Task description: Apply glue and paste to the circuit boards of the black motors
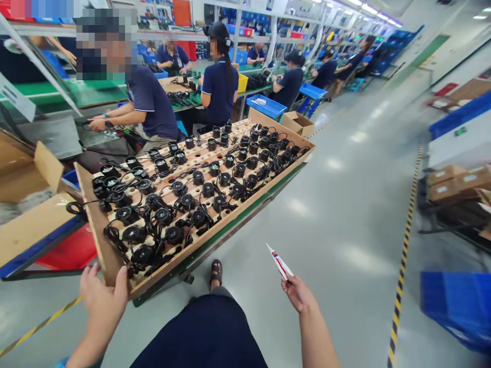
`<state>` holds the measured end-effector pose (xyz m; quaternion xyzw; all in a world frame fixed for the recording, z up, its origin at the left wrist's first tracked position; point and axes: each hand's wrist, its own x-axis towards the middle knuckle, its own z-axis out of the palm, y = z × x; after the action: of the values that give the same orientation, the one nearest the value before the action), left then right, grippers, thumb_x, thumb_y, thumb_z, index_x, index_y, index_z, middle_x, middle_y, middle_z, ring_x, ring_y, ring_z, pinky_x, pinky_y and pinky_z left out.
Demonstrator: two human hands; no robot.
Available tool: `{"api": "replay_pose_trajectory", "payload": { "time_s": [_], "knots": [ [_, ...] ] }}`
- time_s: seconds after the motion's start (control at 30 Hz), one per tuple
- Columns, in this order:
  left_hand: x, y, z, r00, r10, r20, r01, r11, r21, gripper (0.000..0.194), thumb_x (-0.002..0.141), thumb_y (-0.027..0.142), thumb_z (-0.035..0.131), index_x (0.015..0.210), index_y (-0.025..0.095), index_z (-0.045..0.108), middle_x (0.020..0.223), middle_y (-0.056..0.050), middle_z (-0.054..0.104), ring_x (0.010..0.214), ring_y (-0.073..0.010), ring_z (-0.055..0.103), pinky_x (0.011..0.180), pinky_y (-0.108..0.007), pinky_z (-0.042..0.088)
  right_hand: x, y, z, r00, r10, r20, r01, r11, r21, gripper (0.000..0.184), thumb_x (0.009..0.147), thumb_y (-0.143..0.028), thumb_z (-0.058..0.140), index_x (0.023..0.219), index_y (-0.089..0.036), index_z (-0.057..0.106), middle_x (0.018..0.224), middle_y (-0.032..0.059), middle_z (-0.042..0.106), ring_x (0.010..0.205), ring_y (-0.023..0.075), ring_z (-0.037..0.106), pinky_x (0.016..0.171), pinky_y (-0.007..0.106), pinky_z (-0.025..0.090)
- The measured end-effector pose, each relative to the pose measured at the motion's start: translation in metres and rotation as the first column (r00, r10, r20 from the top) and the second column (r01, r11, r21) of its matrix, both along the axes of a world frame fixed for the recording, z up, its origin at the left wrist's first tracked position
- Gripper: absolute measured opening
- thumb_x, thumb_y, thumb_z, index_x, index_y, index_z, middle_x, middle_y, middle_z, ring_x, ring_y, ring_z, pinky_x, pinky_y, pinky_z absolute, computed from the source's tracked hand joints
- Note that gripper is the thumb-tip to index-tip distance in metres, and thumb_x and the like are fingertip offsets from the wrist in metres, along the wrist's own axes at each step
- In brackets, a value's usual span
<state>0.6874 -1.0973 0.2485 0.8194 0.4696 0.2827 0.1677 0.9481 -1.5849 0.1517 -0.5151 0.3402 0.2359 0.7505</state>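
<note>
My left hand point(103, 299) grips the near corner of a long wooden tray point(100, 240) that rests on a low cart. The tray holds several round black parts with black cables point(199, 186) set in rows of holes. My right hand point(296, 292) is out to the right over the floor, apart from the tray, and holds a small white tube with red and blue print point(279, 261), tip pointing up and left. My knee and sandalled foot point(216, 272) show below the tray.
Several people in dark blue shirts sit at green workbenches point(88, 92) beyond the tray. Open cardboard boxes point(26, 168) stand at left, a small one point(298, 122) past the tray's far end. Blue crates point(458, 301) and stacked cartons point(456, 181) line the right, past a striped floor line.
</note>
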Motion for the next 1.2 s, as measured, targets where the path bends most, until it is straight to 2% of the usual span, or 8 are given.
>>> {"api": "replay_pose_trajectory", "payload": {
  "time_s": [0.13, 0.27, 0.4, 0.5, 0.73, 0.87, 1.03, 1.2],
  "knots": [
    [0.015, -0.065, 0.021, 0.89, -0.422, 0.172, 0.426, 0.905, 0.016, 0.049, 0.091, 0.038, 0.058, 0.133, 0.014, 0.052, 0.137, -0.019, 0.058, 0.13, -0.0309, 0.054, 0.111, -0.046, 0.042, -0.033, -0.007, 0.038, 0.997, 0.043, 0.066, -0.05, 0.992, 0.113, 0.038, 0.063, -0.015, 0.091, 0.092, -0.015, 0.066, 0.079, 0.0001, 0.067, 0.065, 0.01, 0.062, 0.061, 0.021, 0.057],
    [0.068, -0.148, 0.027, 0.607, -0.732, 0.309, 0.758, 0.417, -0.501, 0.04, 0.094, 0.038, 0.054, 0.129, 0.019, 0.058, 0.103, -0.009, 0.071, 0.091, -0.0208, 0.067, 0.089, -0.036, 0.053, -0.048, 0.014, 0.072, 0.985, 0.103, 0.138, -0.14, 0.946, 0.292, 0.037, 0.068, -0.02, 0.091, 0.098, -0.015, 0.07, 0.087, 0.0013, 0.069, 0.068, 0.0083, 0.06, 0.067, 0.022, 0.056],
    [0.157, -0.229, 0.026, 0.62, -0.614, 0.488, 0.694, 0.139, -0.707, 0.06, 0.084, 0.047, 0.068, 0.135, 0.017, 0.055, 0.124, -0.014, 0.066, 0.088, -0.0188, 0.065, 0.077, -0.03, 0.052, -0.044, 0.042, 0.091, 0.97, 0.164, 0.178, -0.222, 0.897, 0.383, 0.037, 0.068, -0.026, 0.092, 0.099, -0.018, 0.072, 0.086, 0.0017, 0.071, 0.066, 0.0083, 0.059, 0.067, 0.022, 0.055],
    [0.23, -0.284, 0.025, 0.716, -0.344, 0.607, 0.646, -0.003, -0.764, 0.051, 0.08, 0.056, 0.07, 0.108, 0.013, 0.062, 0.102, -0.011, 0.071, 0.07, -0.0139, 0.062, 0.066, -0.027, 0.047, -0.019, 0.044, 0.093, 0.953, 0.212, 0.218, -0.284, 0.874, 0.393, 0.036, 0.065, -0.029, 0.093, 0.094, -0.02, 0.073, 0.079, 0.0001, 0.07, 0.062, 0.0082, 0.059, 0.063, 0.021, 0.053],
    [0.359, -0.337, 0.053, 0.741, 0.051, 0.67, 0.672, -0.036, -0.74, 0.063, 0.063, 0.067, 0.082, 0.09, 0.014, 0.058, 0.09, -0.012, 0.074, 0.075, -0.0194, 0.066, 0.072, -0.032, 0.051, 0.109, -0.048, 0.104, 0.915, 0.217, 0.341, -0.268, 0.957, 0.109, 0.051, 0.06, -0.046, 0.093, 0.099, -0.018, 0.075, 0.099, 0.0093, 0.076, 0.075, 0.0173, 0.07, 0.071, 0.027, 0.057],
    [0.408, -0.341, 0.078, 0.745, 0.255, 0.616, 0.656, -0.114, -0.746, 0.05, 0.077, 0.058, 0.077, 0.096, 0.015, 0.059, 0.097, -0.013, 0.076, 0.087, -0.0221, 0.07, 0.083, -0.035, 0.052, 0.171, -0.088, 0.119, 0.884, 0.265, 0.385, -0.22, 0.963, -0.156, 0.057, 0.054, -0.048, 0.094, 0.098, -0.018, 0.073, 0.106, 0.0105, 0.076, 0.072, 0.0181, 0.07, 0.067, 0.028, 0.058],
    [0.46, -0.346, 0.101, 0.752, 0.376, 0.541, 0.659, -0.41, -0.631, 0.03, 0.097, 0.044, 0.056, 0.095, 0.014, 0.06, 0.103, -0.012, 0.076, 0.093, -0.0206, 0.072, 0.091, -0.035, 0.05, 0.225, -0.06, 0.144, 0.752, 0.454, 0.479, -0.264, 0.872, -0.412, 0.052, 0.063, -0.054, 0.087, 0.097, -0.017, 0.073, 0.092, 0.0091, 0.077, 0.077, 0.0225, 0.071, 0.075, 0.034, 0.06],
    [0.509, -0.312, 0.113, 0.637, 0.455, 0.623, 0.77, -0.327, -0.549, 0.032, 0.102, 0.042, 0.046, 0.094, 0.015, 0.063, 0.105, -0.011, 0.076, 0.097, -0.0208, 0.071, 0.096, -0.037, 0.048, 0.296, -0.028, 0.171, 0.665, 0.44, 0.603, -0.168, 0.875, -0.453, 0.051, 0.075, -0.051, 0.08, 0.112, -0.018, 0.067, 0.109, 0.0108, 0.074, 0.076, 0.0185, 0.068, 0.075, 0.034, 0.058]
  ]
}}
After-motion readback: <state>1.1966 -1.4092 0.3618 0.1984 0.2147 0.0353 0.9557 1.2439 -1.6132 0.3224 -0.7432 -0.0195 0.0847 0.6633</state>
